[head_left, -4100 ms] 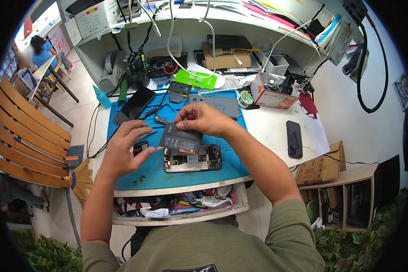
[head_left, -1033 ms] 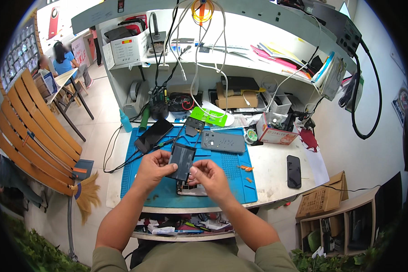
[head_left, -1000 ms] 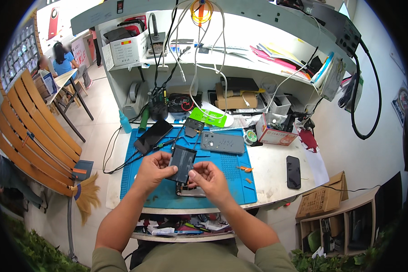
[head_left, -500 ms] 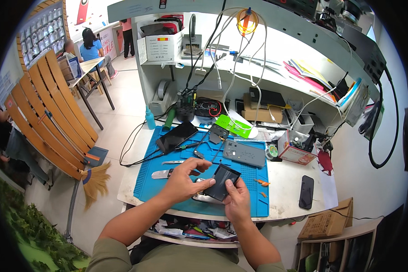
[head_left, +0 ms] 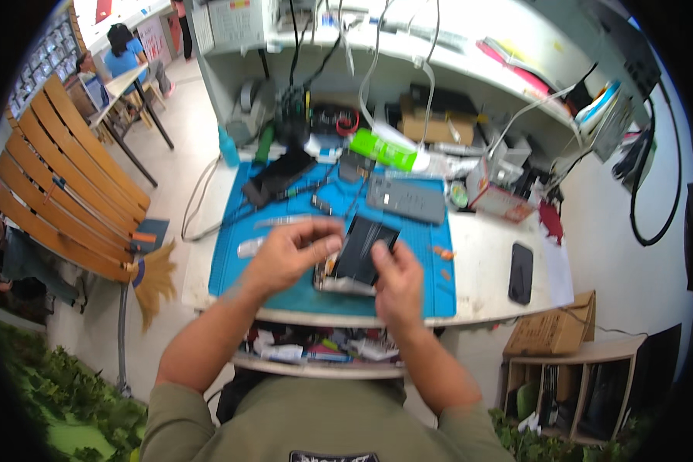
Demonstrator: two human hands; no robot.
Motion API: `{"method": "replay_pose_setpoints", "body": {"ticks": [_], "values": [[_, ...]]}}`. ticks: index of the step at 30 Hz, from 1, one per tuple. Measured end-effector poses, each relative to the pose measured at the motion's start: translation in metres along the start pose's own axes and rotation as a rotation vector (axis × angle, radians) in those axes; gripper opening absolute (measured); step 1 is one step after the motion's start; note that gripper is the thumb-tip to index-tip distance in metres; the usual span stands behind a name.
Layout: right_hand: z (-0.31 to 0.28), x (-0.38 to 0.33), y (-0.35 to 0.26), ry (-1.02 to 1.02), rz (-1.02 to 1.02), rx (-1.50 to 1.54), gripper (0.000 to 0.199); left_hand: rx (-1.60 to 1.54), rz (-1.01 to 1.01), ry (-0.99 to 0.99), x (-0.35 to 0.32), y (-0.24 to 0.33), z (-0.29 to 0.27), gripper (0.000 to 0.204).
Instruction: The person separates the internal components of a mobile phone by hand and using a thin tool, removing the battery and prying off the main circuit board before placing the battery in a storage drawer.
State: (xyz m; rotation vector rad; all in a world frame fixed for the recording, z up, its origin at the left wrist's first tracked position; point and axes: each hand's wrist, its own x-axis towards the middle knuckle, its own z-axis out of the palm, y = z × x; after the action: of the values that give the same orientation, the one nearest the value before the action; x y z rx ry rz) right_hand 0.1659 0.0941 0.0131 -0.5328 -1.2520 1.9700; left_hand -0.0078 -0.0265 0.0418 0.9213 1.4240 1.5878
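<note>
A flat black phone battery [head_left: 364, 252] is tilted over the blue work mat, its right edge pinched between the thumb and fingers of my right hand [head_left: 399, 281]. At its left side is my left hand [head_left: 296, 250], thumb and fingers drawn together in a pinch; whatever might be between them is too blurred to tell. Beneath the battery lies an opened phone body [head_left: 339, 286], mostly covered. A grey phone back cover [head_left: 406, 199] rests on the mat beyond my hands, and a dark phone screen [head_left: 279, 177] lies to its left.
The blue mat [head_left: 231, 254] covers the desk's middle. Tweezers [head_left: 281, 221] lie left of the phone, orange scraps [head_left: 443, 252] to the right. A black phone [head_left: 520, 273] sits on the right of the desk. Cables hang from the shelf; an open drawer [head_left: 316, 353] is below the edge.
My left fingers have closed into a pinch beside the battery, the thumb coming off its face. The battery stays in my right hand. The whole view has tilted lower.
</note>
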Motion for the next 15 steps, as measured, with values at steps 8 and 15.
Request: {"method": "replay_pose_setpoints", "body": {"ticks": [8,15], "values": [[-0.037,0.012,-0.03,0.033,0.093,0.247,0.04,0.144,-0.078,-0.003,-0.05,0.024,-0.051,0.032],[-0.056,0.017,-0.041,0.039,0.075,0.208,0.044,0.752,-0.127,-0.381,-0.12,0.031,-0.078,0.024]]}}
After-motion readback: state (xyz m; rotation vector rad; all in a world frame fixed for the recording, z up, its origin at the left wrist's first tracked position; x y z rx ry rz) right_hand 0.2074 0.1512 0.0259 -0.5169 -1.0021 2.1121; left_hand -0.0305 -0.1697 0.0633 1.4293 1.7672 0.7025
